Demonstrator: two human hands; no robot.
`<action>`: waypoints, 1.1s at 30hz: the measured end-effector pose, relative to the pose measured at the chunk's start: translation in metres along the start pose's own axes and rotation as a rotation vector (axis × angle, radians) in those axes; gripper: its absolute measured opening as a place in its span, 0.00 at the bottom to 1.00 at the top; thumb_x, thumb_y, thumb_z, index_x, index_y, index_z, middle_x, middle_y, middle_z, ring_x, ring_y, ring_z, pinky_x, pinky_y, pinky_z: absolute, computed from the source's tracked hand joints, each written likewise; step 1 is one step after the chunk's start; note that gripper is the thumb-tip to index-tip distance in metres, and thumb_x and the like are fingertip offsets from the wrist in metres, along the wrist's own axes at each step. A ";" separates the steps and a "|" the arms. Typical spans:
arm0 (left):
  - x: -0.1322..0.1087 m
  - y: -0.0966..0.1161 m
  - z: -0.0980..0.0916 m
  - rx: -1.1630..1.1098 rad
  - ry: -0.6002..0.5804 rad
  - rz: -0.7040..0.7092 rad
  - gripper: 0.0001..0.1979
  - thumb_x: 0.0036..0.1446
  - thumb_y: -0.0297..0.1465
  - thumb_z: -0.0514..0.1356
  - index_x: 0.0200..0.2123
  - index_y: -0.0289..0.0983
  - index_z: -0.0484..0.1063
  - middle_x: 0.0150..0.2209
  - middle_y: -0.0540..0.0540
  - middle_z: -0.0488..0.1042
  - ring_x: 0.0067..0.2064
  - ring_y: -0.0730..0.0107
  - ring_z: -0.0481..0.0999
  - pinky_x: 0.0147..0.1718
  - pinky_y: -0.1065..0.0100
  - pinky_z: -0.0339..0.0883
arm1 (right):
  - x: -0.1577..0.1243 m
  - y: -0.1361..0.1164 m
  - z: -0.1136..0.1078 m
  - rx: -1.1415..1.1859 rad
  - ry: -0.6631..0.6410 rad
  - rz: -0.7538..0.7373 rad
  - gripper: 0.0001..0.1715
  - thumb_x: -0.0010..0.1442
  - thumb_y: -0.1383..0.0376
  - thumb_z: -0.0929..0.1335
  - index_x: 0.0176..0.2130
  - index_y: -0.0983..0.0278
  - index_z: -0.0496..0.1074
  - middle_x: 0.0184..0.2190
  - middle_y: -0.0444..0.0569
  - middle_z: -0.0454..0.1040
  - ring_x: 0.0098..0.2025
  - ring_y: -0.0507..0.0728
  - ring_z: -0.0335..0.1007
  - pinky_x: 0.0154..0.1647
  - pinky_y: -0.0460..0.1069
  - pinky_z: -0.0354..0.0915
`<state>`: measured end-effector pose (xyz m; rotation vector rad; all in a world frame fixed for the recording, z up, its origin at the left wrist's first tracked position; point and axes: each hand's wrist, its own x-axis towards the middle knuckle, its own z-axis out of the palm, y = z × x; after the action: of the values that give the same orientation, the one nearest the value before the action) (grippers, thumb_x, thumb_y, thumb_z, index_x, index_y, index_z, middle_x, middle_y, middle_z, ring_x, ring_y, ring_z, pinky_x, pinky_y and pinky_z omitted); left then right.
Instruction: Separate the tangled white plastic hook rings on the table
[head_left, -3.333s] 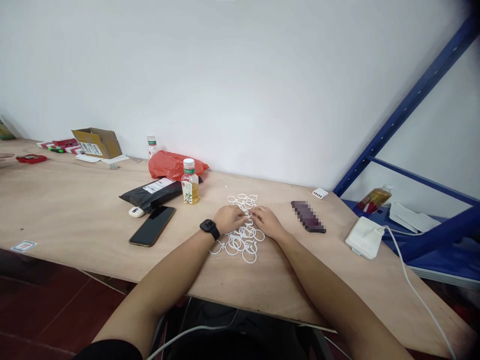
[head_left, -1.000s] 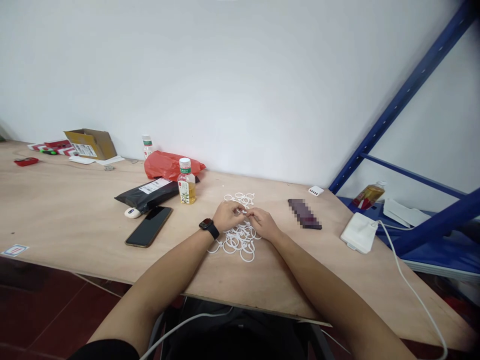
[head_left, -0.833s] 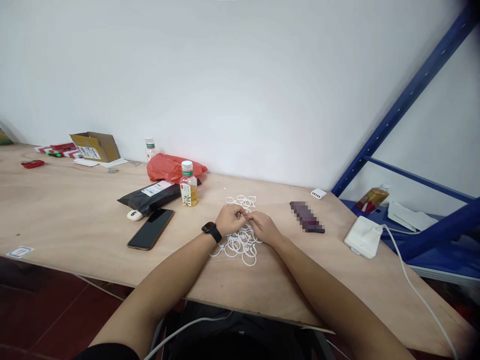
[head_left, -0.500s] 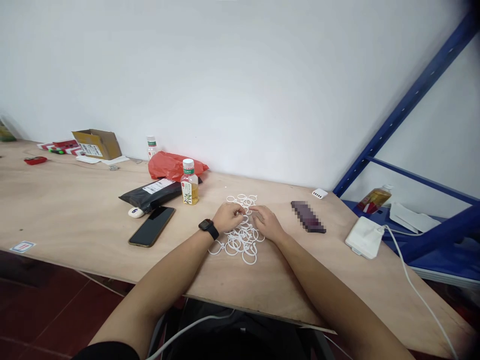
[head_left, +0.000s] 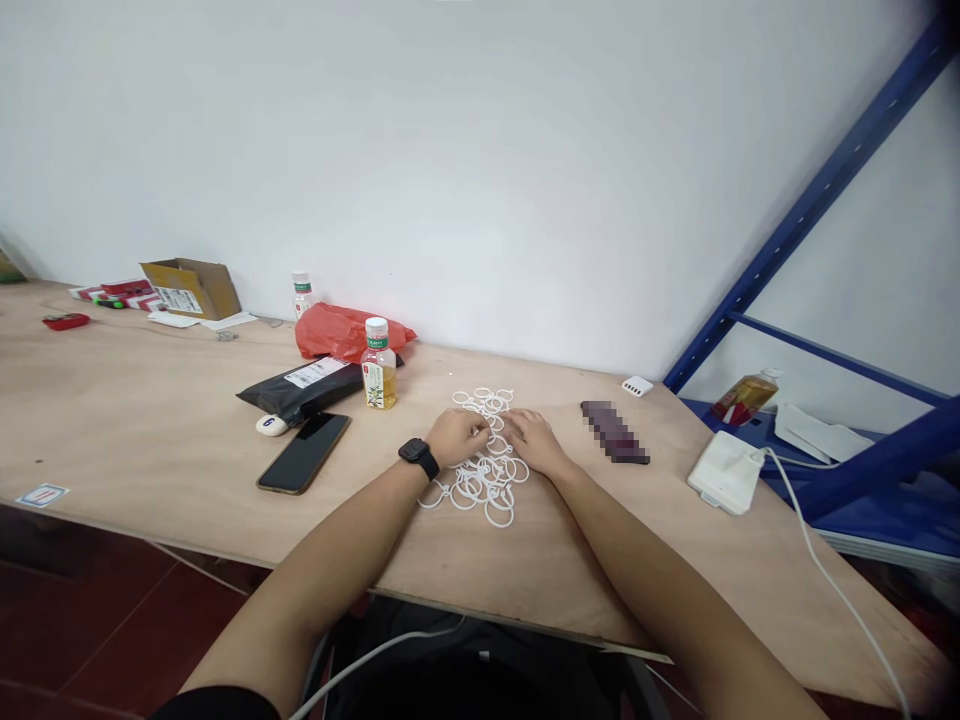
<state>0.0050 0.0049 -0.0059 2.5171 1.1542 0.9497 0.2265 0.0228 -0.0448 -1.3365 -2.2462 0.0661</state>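
Here, at a long plywood table, a person sits with both hands down on a heap of white plastic rings, which lies in the middle of the board between the near edge and the wall. The left hand, a black watch on its wrist, is curled over the top of the heap. The right hand lies flatter beside it, fingers pointing into the same rings. Whether either hand has a ring pinched cannot be made out from where I stand.

The likeliest trouble looks to be the tangle itself. The rings overlap and seem hooked through one another, so lifting one could drag several along and scatter them. They look thin, smooth and light, and a stray sweep of a forearm could send some sliding toward the near edge and onto the floor. A small bottle of yellow drink stands upright near the left hand; a careless reach might tip it.

The rings are slim hoops, glossy white, some with a small tab. The tabletop is pale, matt, raw wood. A dark glassy phone lies flat to the left, beside a crinkled black mailer bag and a red plastic bag. To the right rests a white charger block, its cable trailing off the table.
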 end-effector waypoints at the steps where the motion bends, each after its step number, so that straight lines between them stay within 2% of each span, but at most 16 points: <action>1: 0.000 -0.002 0.001 0.013 0.019 -0.021 0.10 0.57 0.32 0.57 0.31 0.38 0.78 0.31 0.46 0.78 0.34 0.67 0.75 0.38 0.68 0.65 | 0.000 0.000 0.000 -0.001 -0.006 0.000 0.17 0.61 0.64 0.66 0.50 0.57 0.73 0.51 0.52 0.72 0.54 0.62 0.64 0.54 0.58 0.60; 4: 0.001 -0.009 0.005 0.065 0.037 -0.080 0.09 0.56 0.32 0.58 0.33 0.38 0.78 0.35 0.45 0.79 0.38 0.64 0.75 0.41 0.66 0.65 | 0.001 -0.001 -0.001 -0.002 -0.029 0.034 0.09 0.60 0.64 0.67 0.41 0.58 0.76 0.45 0.50 0.75 0.50 0.60 0.67 0.52 0.57 0.60; 7: 0.000 -0.013 0.007 0.129 -0.003 -0.117 0.10 0.56 0.34 0.58 0.34 0.38 0.79 0.35 0.44 0.79 0.39 0.63 0.75 0.42 0.65 0.65 | 0.000 -0.004 -0.003 0.005 -0.023 0.044 0.05 0.60 0.67 0.67 0.36 0.60 0.74 0.41 0.48 0.75 0.46 0.59 0.68 0.49 0.55 0.61; 13: 0.000 -0.014 0.007 0.088 -0.094 -0.090 0.14 0.59 0.40 0.56 0.37 0.40 0.78 0.30 0.47 0.79 0.34 0.66 0.76 0.39 0.68 0.64 | -0.001 -0.006 -0.008 0.029 0.120 0.081 0.05 0.62 0.67 0.64 0.37 0.62 0.70 0.39 0.50 0.73 0.44 0.59 0.67 0.46 0.53 0.62; 16: 0.001 -0.015 0.009 0.080 -0.114 -0.073 0.15 0.60 0.41 0.55 0.40 0.40 0.78 0.34 0.46 0.80 0.37 0.65 0.77 0.40 0.69 0.65 | -0.001 -0.006 -0.010 0.092 0.179 0.069 0.06 0.63 0.66 0.62 0.38 0.62 0.69 0.39 0.51 0.72 0.45 0.59 0.67 0.47 0.53 0.63; 20: 0.002 -0.017 0.013 0.050 -0.052 -0.091 0.17 0.60 0.39 0.56 0.48 0.39 0.75 0.45 0.42 0.79 0.46 0.61 0.77 0.46 0.64 0.66 | -0.002 -0.010 -0.012 0.157 0.240 -0.007 0.07 0.63 0.66 0.62 0.39 0.61 0.69 0.44 0.53 0.71 0.49 0.60 0.66 0.51 0.57 0.63; 22: 0.003 -0.017 0.014 -0.022 0.006 -0.108 0.18 0.61 0.37 0.55 0.51 0.38 0.73 0.48 0.41 0.77 0.48 0.60 0.76 0.48 0.63 0.66 | -0.001 -0.014 -0.014 0.175 0.248 -0.057 0.08 0.64 0.65 0.61 0.40 0.61 0.69 0.47 0.54 0.70 0.52 0.61 0.65 0.53 0.58 0.63; 28: 0.006 -0.019 0.020 -0.381 0.101 -0.133 0.21 0.62 0.34 0.54 0.56 0.35 0.69 0.43 0.42 0.79 0.40 0.66 0.78 0.43 0.66 0.69 | -0.002 -0.028 -0.019 0.227 0.202 -0.168 0.10 0.66 0.63 0.60 0.41 0.60 0.70 0.51 0.53 0.70 0.56 0.60 0.64 0.57 0.59 0.62; 33: 0.006 -0.018 0.023 -0.443 0.143 -0.119 0.28 0.54 0.31 0.62 0.59 0.34 0.65 0.39 0.45 0.78 0.36 0.71 0.76 0.40 0.68 0.69 | -0.005 -0.033 -0.019 0.296 0.177 -0.160 0.11 0.67 0.63 0.59 0.45 0.60 0.68 0.52 0.53 0.71 0.56 0.58 0.66 0.56 0.57 0.64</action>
<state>0.0115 0.0236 -0.0284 2.0380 0.9851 1.2147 0.2108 -0.0026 -0.0205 -0.9662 -2.0893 0.2068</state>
